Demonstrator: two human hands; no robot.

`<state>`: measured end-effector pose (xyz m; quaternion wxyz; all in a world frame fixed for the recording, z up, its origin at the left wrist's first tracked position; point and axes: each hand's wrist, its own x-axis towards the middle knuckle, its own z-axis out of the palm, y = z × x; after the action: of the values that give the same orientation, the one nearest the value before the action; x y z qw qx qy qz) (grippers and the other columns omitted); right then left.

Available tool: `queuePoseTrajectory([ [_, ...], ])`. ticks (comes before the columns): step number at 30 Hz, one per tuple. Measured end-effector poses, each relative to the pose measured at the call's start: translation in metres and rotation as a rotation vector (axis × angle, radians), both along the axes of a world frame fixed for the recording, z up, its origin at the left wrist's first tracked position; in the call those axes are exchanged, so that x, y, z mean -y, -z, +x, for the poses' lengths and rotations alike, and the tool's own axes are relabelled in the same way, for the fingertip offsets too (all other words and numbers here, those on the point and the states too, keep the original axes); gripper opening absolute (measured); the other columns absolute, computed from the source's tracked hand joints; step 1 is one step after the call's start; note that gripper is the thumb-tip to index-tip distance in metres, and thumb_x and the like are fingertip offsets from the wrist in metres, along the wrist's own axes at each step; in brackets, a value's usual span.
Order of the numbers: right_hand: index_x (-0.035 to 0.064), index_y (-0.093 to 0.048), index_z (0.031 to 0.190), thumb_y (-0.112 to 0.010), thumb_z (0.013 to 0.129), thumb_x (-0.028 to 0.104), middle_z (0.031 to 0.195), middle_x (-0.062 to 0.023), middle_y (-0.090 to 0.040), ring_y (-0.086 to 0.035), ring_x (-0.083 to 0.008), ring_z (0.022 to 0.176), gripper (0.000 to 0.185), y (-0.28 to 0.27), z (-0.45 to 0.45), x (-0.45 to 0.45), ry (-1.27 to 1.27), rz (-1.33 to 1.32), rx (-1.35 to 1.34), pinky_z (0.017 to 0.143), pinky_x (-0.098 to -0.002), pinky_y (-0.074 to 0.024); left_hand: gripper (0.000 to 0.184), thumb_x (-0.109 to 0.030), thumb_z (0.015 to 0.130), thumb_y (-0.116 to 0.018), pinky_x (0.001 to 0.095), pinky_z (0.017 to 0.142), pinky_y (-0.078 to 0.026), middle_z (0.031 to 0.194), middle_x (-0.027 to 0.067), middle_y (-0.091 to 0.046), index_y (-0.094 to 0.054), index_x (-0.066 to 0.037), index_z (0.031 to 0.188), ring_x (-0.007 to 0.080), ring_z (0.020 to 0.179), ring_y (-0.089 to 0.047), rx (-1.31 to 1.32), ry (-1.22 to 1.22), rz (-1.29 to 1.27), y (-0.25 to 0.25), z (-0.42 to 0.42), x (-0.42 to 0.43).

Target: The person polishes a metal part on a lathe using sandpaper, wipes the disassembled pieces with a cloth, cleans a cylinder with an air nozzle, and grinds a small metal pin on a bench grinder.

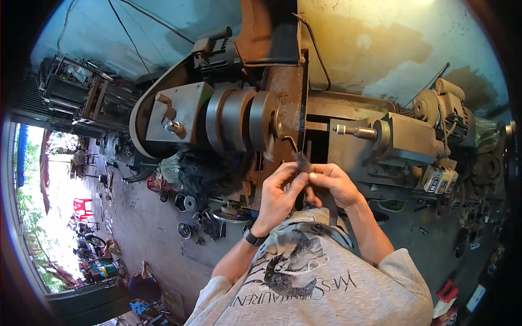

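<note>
Both hands meet in front of the body. The left hand [278, 196] pinches a dark piece [302, 162] between thumb and fingertips, and the right hand [336, 186] closes on its other side, its thumb and fingers drawn narrow. The dark piece stands upright above the fingers, just below and to the right of the wheels [237, 120], apart from them. A thin bent rod [291, 143] reaches up and left from its top towards the nearest wheel; it seems to be part of the same piece, but the spot is small and dim. A dark band [254, 237] circles the left wrist.

To the right of the wheels, a spindle [356, 131] points left, with a switch box [439, 180] lower down. At lower left, another person [143, 286] is near the doorway, and a red chair [82, 208] stands farther up.
</note>
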<state>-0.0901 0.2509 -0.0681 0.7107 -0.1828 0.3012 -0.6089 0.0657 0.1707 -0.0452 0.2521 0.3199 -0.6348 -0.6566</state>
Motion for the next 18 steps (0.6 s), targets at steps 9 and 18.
queuePoseTrajectory([
  [9, -0.0061, -0.060, 0.103, -0.065, 0.089, 0.001, 0.086, -0.0124, -0.069, -0.067, -0.0152, 0.071, 0.016, 0.006, -0.018, -0.013, -0.049, 0.100, -0.495, 0.065, -0.0273, -0.0544, 0.015, -0.010, 0.095, -0.063, 0.0208, 0.072, -0.045, 0.092, 0.0008, -0.069, -0.072, 0.000, 0.102, 0.0051, 0.078, -0.057, -0.118, -0.516, -0.196, -0.020, 0.024, 0.022],
  [18, 0.0053, -0.061, 0.097, -0.064, 0.091, 0.012, 0.093, -0.0117, -0.068, -0.068, -0.0236, 0.080, 0.010, 0.011, -0.019, -0.006, 0.626, -0.048, 0.010, 0.074, -0.0338, -0.0566, 0.007, -0.001, 0.090, -0.067, 0.0221, 0.072, -0.049, 0.087, 0.0017, -0.067, -0.067, 0.001, 0.096, 0.0079, 0.079, -0.062, 0.034, -0.255, 0.043, 0.012, 0.041, -0.009],
])
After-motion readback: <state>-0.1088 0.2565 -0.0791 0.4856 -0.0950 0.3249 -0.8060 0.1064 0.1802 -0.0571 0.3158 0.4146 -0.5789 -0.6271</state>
